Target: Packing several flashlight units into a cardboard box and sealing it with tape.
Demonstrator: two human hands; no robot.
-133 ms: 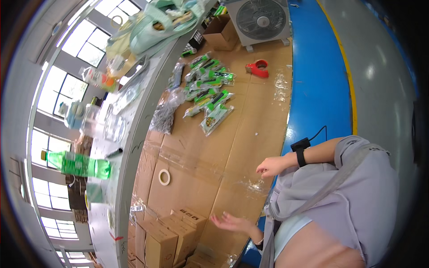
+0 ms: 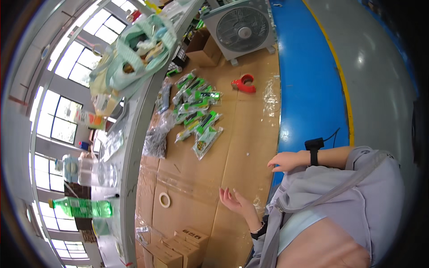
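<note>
My left hand (image 2: 237,204) hovers over the cardboard-covered surface (image 2: 192,219), palm turned up and fingers spread, holding nothing. Farther up on the right, my right hand (image 2: 286,161) is held near my body by the cardboard's edge. Its fingers are loosely bent with the thumb apart, and nothing shows in them. A roll of tape (image 2: 165,199) lies flat beyond my left hand. Several clear packets with green labels (image 2: 196,107) lie in a loose pile farther off. A red tape dispenser (image 2: 244,84) rests beside that pile.
Small cartons (image 2: 190,245) stand at the bottom. A box fan (image 2: 243,32) and an open carton (image 2: 203,48) are at the top. Along the left, a raised grey shelf (image 2: 134,147) carries a green bottle (image 2: 82,207), clear containers and a pale green bag (image 2: 134,56). Crumpled plastic (image 2: 156,139) lies beside the packets.
The whole view has shifted, so the packets and fan appear lower and more to the left. My left hand has risen away from the cartons, nearer my right hand.
</note>
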